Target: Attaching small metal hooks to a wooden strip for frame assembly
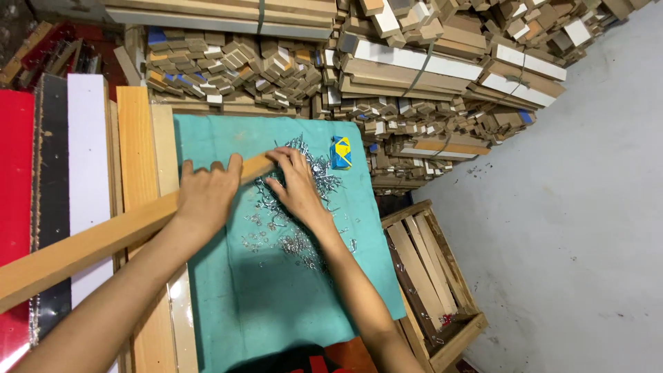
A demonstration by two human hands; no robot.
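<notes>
Nearest me, my two forearms reach out over the teal cloth (276,304) that covers the worktop; along the worktop's left edge stand upright boards, red (14,207), black and white (86,173); my left hand (206,195) is wrapped over a long wooden slat (90,245), fingers curled across its top, pressing it down where it crosses the left edge of the cloth at a slant; the slat's far end lies near the cloth's far edge, and there my right hand (298,185) touches it with the fingertips, the fingers loosely spread, gripping nothing that I can see; under and around that hand a heap of small metal nails (290,231) is scattered mid-cloth; a small blue and yellow box (340,152) sits near the far right corner; beyond the right edge a wooden crate (431,276) rests on the floor.
</notes>
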